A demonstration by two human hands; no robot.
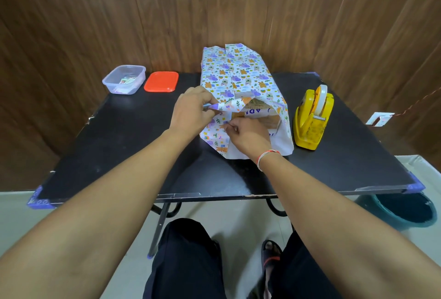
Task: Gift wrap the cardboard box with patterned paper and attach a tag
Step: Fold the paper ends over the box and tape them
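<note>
The cardboard box [256, 108] lies lengthwise on the black table [133, 146], covered on top and sides by patterned paper [236, 72] with a seam down the middle. Its near end is open, and brown card with printed letters shows there. My left hand [193, 110] pinches the left paper flap at the box's near top corner. My right hand [248, 135] pinches the folded flap low on the near end. White paper underside spreads on the table at the right.
A yellow tape dispenser [312, 120] stands right of the box. At the back left sit a clear plastic tub [124, 79] with small items and its orange lid [161, 81]. A teal bucket [405, 210] stands on the floor at the right. Wooden walls close behind.
</note>
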